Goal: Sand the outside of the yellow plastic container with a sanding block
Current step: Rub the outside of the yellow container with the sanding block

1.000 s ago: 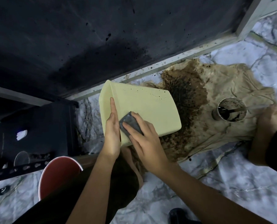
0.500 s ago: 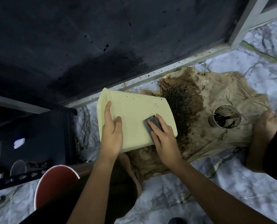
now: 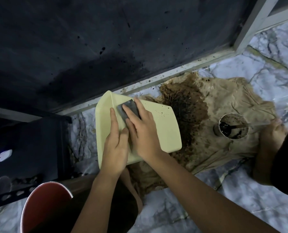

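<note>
The yellow plastic container (image 3: 161,130) lies on its side on a stained cloth, its broad outer face turned up. My left hand (image 3: 115,145) rests flat on the near left part of that face, fingers together, pressing it down. My right hand (image 3: 140,130) presses a dark grey sanding block (image 3: 127,109) against the far left part of the face, close to the rim. My fingers cover much of the block.
A brown, dark-stained cloth (image 3: 223,101) covers the marble floor (image 3: 240,199). A cup of dark liquid with a stirrer (image 3: 233,126) stands on it at the right. Another person's hand (image 3: 270,137) holds the cloth's right edge. A red bucket (image 3: 45,204) sits near left. A dark panel (image 3: 89,39) rises behind.
My right hand has slid the sanding block from the container's right part across to its far left near the rim. My left hand kept its hold.
</note>
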